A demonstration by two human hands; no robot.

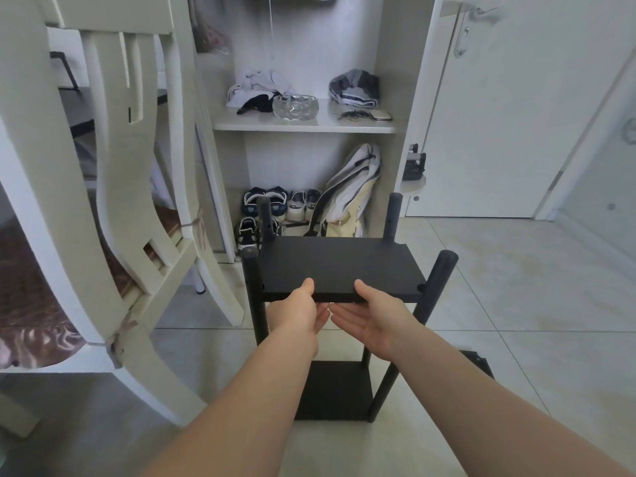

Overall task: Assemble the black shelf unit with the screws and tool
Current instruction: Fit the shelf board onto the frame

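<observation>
At the centre of the frame, the black shelf unit (434,287) is stood on the floor (516,304). Its upper board (337,263) is gripped at the front edge by the left hand (303,313) and right hand (373,316), thumbs on top, fingers apparently underneath.

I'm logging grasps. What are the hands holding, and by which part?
The left hand and right hand both hold the upper black shelf board by its near edge, thumbs on top, fingers underneath.
</observation>
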